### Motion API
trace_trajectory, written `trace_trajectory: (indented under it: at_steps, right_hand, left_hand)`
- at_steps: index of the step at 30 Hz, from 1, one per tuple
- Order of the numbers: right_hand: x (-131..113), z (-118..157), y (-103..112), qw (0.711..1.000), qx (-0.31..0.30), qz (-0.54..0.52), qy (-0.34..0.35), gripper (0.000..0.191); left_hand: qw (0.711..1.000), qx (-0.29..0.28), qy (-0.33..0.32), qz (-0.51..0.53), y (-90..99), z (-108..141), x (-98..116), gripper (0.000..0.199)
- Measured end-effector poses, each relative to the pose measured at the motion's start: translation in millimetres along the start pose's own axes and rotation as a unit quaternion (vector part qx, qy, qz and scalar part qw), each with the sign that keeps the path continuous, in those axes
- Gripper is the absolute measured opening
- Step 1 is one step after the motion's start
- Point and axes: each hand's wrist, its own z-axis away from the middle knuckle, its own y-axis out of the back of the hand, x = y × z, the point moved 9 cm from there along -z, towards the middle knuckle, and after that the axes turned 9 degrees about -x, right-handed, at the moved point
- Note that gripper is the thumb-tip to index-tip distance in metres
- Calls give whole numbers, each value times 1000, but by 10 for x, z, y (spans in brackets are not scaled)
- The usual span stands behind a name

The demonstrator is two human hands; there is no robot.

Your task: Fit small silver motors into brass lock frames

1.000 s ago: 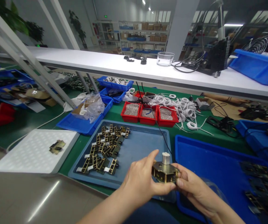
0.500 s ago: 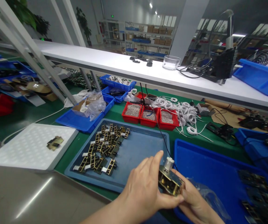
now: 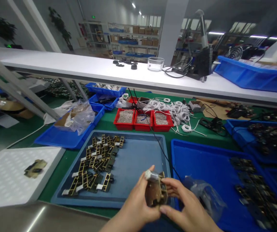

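Note:
Between my two hands is a brass-coloured metal assembly with a small silver motor with a white end at its top. My left hand wraps its left side, thumb underneath. On the other side, my right hand grips the edge with fingertips and thumb. Just left lies a grey-blue tray with a cluster of similar brass assemblies with white ends. To the right, a bright blue tray holds a clear plastic bag and dark assemblies.
Three red bins of small metal parts stand behind the grey-blue tray, beside coiled white cables. A white foam block carries one more brass piece. Above runs a white shelf with a glass dish. A black cable crosses the trays.
The assembly has been turned in my hands, so its motor now points to the upper left and its flat face shows. My view has swung to the right.

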Motion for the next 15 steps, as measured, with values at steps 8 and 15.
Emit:
trace_trajectory:
  at_steps: [8, 15]
  right_hand:
    - [1029, 607, 1101, 929, 114, 256, -243, 23]
    - [2156, 759, 1146, 831, 89, 370, -406, 17]
  left_hand:
    - [887, 14, 161, 433, -112, 175, -546, 43]
    - [902, 47, 199, 380, -157, 178, -738, 45]
